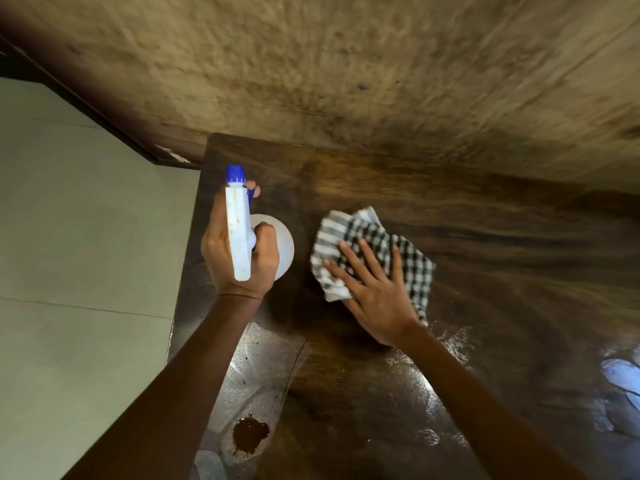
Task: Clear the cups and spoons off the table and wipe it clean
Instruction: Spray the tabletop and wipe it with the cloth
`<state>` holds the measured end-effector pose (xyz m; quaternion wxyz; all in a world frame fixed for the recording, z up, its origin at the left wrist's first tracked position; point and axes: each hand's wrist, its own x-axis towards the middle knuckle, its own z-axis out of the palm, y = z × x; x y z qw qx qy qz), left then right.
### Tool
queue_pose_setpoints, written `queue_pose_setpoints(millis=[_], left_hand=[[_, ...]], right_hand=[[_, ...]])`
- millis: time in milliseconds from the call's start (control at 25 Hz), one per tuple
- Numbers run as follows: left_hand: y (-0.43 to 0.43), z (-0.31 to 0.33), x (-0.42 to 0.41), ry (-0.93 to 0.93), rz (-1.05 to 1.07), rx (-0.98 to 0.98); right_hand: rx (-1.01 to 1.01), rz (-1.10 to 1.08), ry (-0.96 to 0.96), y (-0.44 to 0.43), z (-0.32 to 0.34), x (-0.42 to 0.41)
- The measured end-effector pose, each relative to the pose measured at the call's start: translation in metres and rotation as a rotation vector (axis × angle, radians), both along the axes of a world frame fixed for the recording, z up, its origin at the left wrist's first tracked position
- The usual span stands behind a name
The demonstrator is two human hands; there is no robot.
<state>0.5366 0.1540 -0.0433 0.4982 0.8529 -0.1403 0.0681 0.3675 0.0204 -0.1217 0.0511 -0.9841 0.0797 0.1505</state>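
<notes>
My left hand (239,261) grips a white spray bottle (238,237) with a blue nozzle, held over the table's left end, one finger on the trigger. My right hand (374,289) lies flat with spread fingers on a black-and-white checked cloth (363,237) on the dark wooden table (485,254). A brown spill (250,433) sits on the near left part of the table, with wet streaks around it. No cups or spoons are in view.
The table stands against a rough brown wall (346,64). Pale floor tiles (69,237) lie to the left of the table's edge. A bright reflection (620,375) shows on the wet surface at the right.
</notes>
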Motion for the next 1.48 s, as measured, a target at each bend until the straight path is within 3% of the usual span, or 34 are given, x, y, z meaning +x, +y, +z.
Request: queue_pose_setpoints(millis=[80, 240, 320, 440, 600, 800, 920, 1040, 1200, 1320, 1480], left_hand=[[-0.001, 0.004, -0.001, -0.001, -0.027, 0.006], [-0.004, 0.002, 0.004, -0.120, -0.084, -0.070], [-0.004, 0.000, 0.004, -0.163, -0.088, -0.067], [-0.001, 0.006, 0.005, -0.003, -0.119, -0.082], [0.005, 0.023, -0.001, 0.030, -0.054, -0.051], [0.041, 0.030, -0.042, 0.071, -0.048, -0.031], [0.057, 0.029, -0.059, 0.068, -0.018, 0.021], [0.063, 0.027, -0.059, 0.110, 0.028, 0.015], [0.068, 0.021, -0.057, 0.054, -0.062, 0.039], [0.065, 0.015, -0.058, -0.010, -0.063, 0.027], [0.066, 0.006, -0.057, 0.059, 0.009, 0.048]], right_hand=[[-0.033, -0.046, -0.018, -0.027, -0.002, -0.006], [0.033, -0.485, -0.021, -0.070, 0.003, 0.093], [0.072, -0.554, -0.030, -0.072, 0.003, 0.131], [0.018, -0.370, 0.006, -0.042, 0.003, 0.125], [-0.109, -0.022, 0.055, 0.022, -0.003, 0.038], [0.053, 0.283, 0.085, 0.089, 0.003, -0.104], [-0.002, 0.238, 0.068, 0.068, 0.004, -0.078], [-0.098, -0.043, 0.019, 0.020, 0.000, 0.017], [0.099, -0.322, 0.045, -0.035, 0.009, 0.130], [0.105, -0.314, 0.044, -0.029, 0.007, 0.140], [-0.068, -0.102, 0.032, 0.033, 0.004, 0.060]])
